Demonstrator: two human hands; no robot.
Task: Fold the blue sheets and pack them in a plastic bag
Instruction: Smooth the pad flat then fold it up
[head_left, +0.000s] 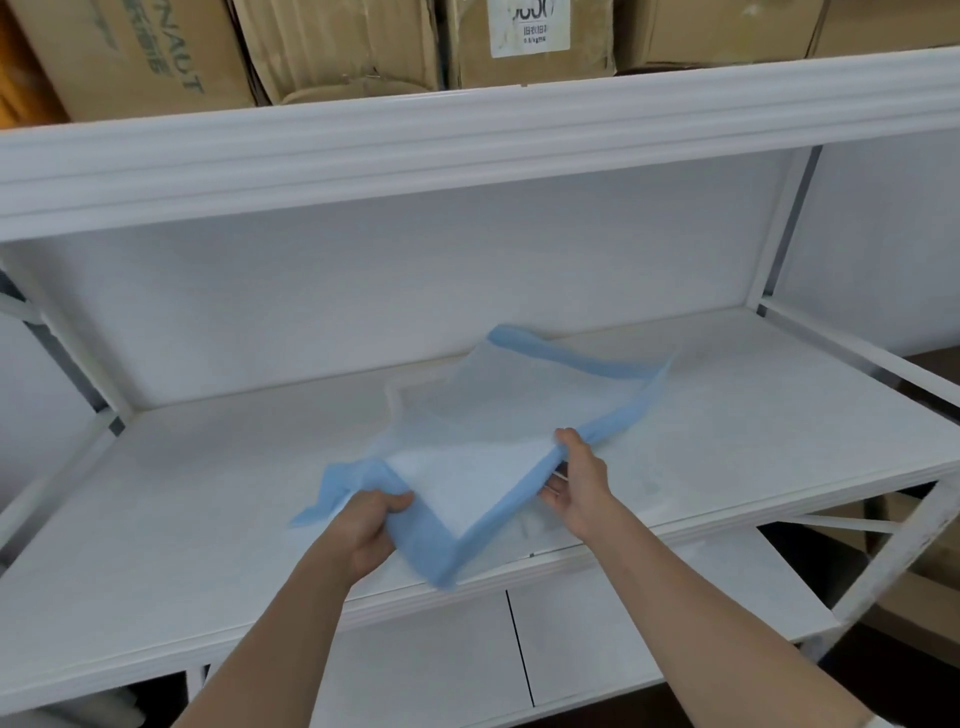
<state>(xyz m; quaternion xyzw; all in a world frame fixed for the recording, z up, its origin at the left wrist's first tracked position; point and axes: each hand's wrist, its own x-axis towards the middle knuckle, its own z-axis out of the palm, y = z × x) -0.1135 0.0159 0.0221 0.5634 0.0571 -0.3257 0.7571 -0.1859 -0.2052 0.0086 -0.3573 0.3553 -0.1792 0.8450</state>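
A blue sheet (498, 431) with a white padded middle and blue borders is lifted a little above the white shelf board (753, 415), partly doubled over. My left hand (366, 530) grips its near left blue edge, fingers curled round the fabric. My right hand (576, 483) holds the right edge, thumb on top and fingers underneath. One blue corner hangs down over the shelf's front edge between my hands. No plastic bag is in view.
The shelf has a white back panel (415, 291) and white frame posts at both sides. Cardboard boxes (337, 47) stand on the shelf above. A lower white board (623, 634) lies under the front edge, with more boxes at the lower right.
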